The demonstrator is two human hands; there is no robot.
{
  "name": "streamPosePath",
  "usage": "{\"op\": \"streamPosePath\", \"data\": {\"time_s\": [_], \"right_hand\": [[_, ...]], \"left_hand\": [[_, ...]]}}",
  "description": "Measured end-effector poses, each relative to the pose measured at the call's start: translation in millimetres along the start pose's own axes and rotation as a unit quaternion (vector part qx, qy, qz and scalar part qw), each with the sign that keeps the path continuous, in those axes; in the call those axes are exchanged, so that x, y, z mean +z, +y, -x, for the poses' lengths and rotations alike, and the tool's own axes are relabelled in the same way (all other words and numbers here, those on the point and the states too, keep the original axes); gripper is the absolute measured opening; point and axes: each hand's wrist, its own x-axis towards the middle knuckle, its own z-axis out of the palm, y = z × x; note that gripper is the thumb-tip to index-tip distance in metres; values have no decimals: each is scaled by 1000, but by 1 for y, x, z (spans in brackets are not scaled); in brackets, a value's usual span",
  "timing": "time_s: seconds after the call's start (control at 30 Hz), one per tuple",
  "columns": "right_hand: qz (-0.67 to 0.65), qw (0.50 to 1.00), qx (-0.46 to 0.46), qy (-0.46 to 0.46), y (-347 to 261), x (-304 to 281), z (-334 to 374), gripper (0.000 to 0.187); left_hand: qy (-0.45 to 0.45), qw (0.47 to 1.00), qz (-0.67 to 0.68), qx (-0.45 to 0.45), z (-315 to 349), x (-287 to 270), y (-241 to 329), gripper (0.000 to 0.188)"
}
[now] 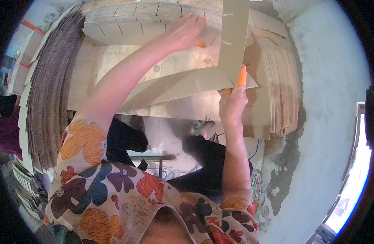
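Note:
My right hand (234,103) is closed on a cardboard strip (232,40) that stretches away from me and has short slots along its edge. A second cardboard strip (176,87) runs leftward, meeting the first beside my fingers; I cannot tell whether the two interlock. At the back, my left hand (186,31) reaches over a long row of slotted cardboard strips (130,25), its thumb and forefinger apart with nothing visible between them. Orange finger covers sit on the thumb and forefinger of each hand.
A wooden table (99,61) lies under the work. Tall stacked cardboard (53,89) lines the left, and another cardboard stack (282,85) stands at right against a patchy wall (329,81). Below the near edge are a small stool (152,156) and my dark-clothed legs.

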Motion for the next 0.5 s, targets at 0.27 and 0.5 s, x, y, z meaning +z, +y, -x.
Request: {"op": "streamPosePath", "data": {"time_s": [0.27,0.5], "right_hand": [[-32,998,-27,56,2,7,1,76],[-33,999,-19,20,5,3,3,81]], "left_hand": [[102,988,-87,78,-14,64,-30,30],[134,983,-20,127,1,51,-29,11]]}}
